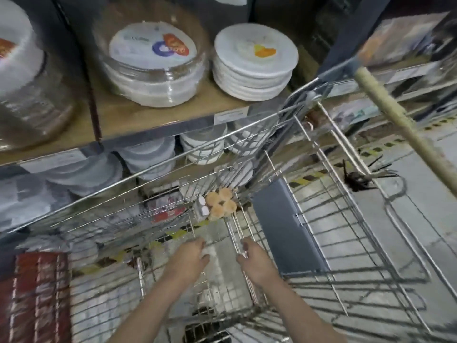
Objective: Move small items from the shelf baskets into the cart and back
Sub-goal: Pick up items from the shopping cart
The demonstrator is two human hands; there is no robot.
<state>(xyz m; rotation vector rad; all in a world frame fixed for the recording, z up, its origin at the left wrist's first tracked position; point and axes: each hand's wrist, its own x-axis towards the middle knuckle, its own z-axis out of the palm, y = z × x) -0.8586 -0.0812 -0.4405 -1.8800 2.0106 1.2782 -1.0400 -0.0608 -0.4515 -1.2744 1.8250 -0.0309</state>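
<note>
The wire cart [329,246] stands against the shelf, and I look down into it. A pack of round tan items with white pieces [218,205] lies at the far end of the cart's floor. My left hand [190,256] and my right hand [252,258] reach down into the cart side by side, a short way in front of the pack. The fingers of both point downward, loosely bent, and I see nothing held in either. My right hand's fingertips are close to a wire of the cart floor. The picture is blurred.
Stacks of white plates [254,68] and wrapped plates [153,70] fill the shelf above the cart, with more below. Red packages [37,298] sit at lower left. A grey flap [284,231] lies in the cart. A wooden pole [400,125] crosses at right above a black tangled object [358,180].
</note>
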